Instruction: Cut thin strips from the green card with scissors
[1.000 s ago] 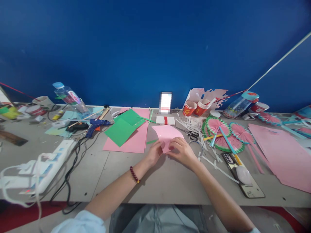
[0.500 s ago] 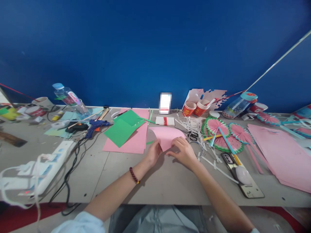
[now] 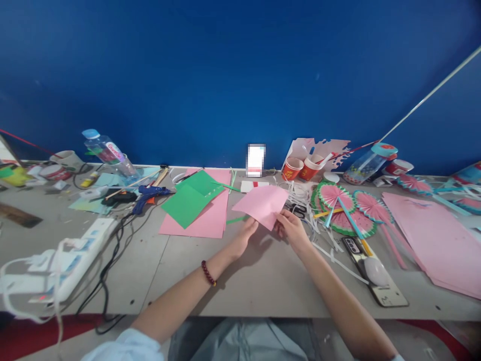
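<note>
Left hand (image 3: 246,235): bare, no ring or glove visible.
Right hand (image 3: 292,231): bare, no ring or glove visible.
Bracelet (image 3: 208,272): string of small round dark-red beads around the left wrist, with one yellowish bead at its lower end.
Forearms: both uncovered from wrist to near the elbow.
Sleeves (image 3: 126,346): pale light-blue fabric, showing at the bottom edge on the left arm; a small pale corner at the right arm.
Lap (image 3: 240,338): grey-blue cloth, softly creased.
</note>
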The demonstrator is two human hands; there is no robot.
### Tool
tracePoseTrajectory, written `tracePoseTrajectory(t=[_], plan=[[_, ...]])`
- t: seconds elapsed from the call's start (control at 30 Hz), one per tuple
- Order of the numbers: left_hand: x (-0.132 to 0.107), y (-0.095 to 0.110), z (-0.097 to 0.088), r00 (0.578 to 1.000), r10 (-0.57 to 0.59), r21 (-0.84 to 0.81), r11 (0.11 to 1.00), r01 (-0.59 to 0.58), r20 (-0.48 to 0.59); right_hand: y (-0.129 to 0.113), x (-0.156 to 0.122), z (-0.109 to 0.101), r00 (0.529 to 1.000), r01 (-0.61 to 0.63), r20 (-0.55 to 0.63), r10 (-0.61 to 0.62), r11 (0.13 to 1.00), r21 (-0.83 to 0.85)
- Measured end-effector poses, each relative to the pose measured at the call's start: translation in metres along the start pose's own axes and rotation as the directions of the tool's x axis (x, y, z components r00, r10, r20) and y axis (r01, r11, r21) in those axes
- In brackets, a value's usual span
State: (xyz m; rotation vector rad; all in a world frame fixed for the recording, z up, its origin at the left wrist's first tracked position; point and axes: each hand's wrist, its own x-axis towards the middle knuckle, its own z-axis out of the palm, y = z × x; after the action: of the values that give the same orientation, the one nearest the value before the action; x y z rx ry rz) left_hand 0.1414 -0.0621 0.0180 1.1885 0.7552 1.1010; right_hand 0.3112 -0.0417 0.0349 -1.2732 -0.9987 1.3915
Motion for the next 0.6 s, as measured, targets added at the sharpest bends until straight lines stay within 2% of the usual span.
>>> tracePoseTrajectory(t=[0.03, 0.07, 0.1, 0.17, 0.23, 0.27, 0.33, 0.4, 0.47, 0.53, 0.6], plan=[[-0.001, 0.001, -0.002, 0.999, 0.052, 0.158, 0.986, -0.052, 0.009, -0.003, 0.001, -0.003, 1.000, 0.005, -0.026, -0.004, 0.999, 0.051], [-0.002, 0.003, -0.003, 0.994, 0.108, 0.333, 0.936, -0.111, 0.026, -0.007, 0.002, -0.008, 0.998, 0.015, -0.055, -0.009, 0.994, 0.104], [-0.003, 0.005, -0.004, 0.986, 0.160, 0.510, 0.844, -0.164, 0.052, -0.012, 0.002, -0.012, 0.996, 0.032, -0.083, -0.019, 0.987, 0.158], [-0.004, 0.008, -0.007, 0.968, 0.217, 0.798, 0.558, -0.226, 0.122, -0.021, 0.003, -0.023, 0.993, 0.062, -0.115, -0.037, 0.974, 0.219], [-0.004, 0.009, -0.009, 0.967, 0.203, 0.943, 0.262, -0.203, 0.151, -0.031, 0.002, -0.032, 0.996, 0.057, -0.082, -0.038, 0.969, 0.242], [-0.004, 0.009, -0.011, 0.972, 0.181, 0.974, 0.144, -0.177, 0.150, -0.035, 0.001, -0.037, 0.998, 0.047, -0.045, -0.037, 0.971, 0.236], [-0.004, 0.008, -0.013, 0.982, 0.136, 0.991, -0.022, -0.133, 0.135, -0.043, -0.004, -0.044, 0.999, 0.041, 0.022, -0.046, 0.981, 0.192], [-0.003, 0.008, -0.016, 0.988, 0.091, 0.987, -0.110, -0.113, 0.124, -0.048, -0.010, -0.049, 0.994, 0.033, 0.099, -0.045, 0.993, 0.114], [-0.001, 0.009, -0.019, 0.992, 0.058, 0.986, -0.129, -0.107, 0.115, -0.051, -0.016, -0.051, 0.984, 0.000, 0.178, 0.000, 1.000, 0.000], [0.001, 0.011, -0.022, 0.991, 0.071, 0.992, -0.065, -0.111, 0.116, -0.053, -0.021, -0.052, 0.973, -0.014, 0.224, 0.049, 0.988, -0.156], [0.004, 0.012, -0.026, 0.984, 0.132, 0.991, 0.036, -0.126, 0.121, -0.052, -0.024, -0.054, 0.970, 0.014, 0.232, 0.066, 0.944, -0.329]])
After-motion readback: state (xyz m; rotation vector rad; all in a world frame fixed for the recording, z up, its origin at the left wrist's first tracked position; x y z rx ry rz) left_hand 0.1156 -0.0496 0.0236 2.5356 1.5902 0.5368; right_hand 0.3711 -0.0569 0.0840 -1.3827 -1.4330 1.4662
